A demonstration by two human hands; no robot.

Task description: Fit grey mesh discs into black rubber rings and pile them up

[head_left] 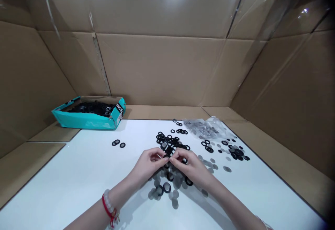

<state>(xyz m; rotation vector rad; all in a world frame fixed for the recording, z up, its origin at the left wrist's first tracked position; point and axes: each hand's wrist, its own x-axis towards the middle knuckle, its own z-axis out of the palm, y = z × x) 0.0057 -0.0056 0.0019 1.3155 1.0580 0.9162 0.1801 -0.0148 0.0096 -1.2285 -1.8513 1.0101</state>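
Observation:
My left hand [149, 161] and my right hand [192, 164] meet over the middle of the table. Thumbs and fingertips are pinched around a small black ring [166, 156], partly hidden by the fingers. Just beyond the fingertips lies a heap of black rings [167, 139]. Nearer to me, below the hands, grey translucent discs [175, 202] are scattered, with several loose black rings [166, 188] lying among them. Some of these rings have a grey disc inside.
A teal box [86, 121] full of black parts stands at the back left. At the back right lies a clear plastic bag [202, 127] of grey discs. Black discs [237, 153] are piled on the right. Cardboard walls [162, 69] surround the white table [86, 167].

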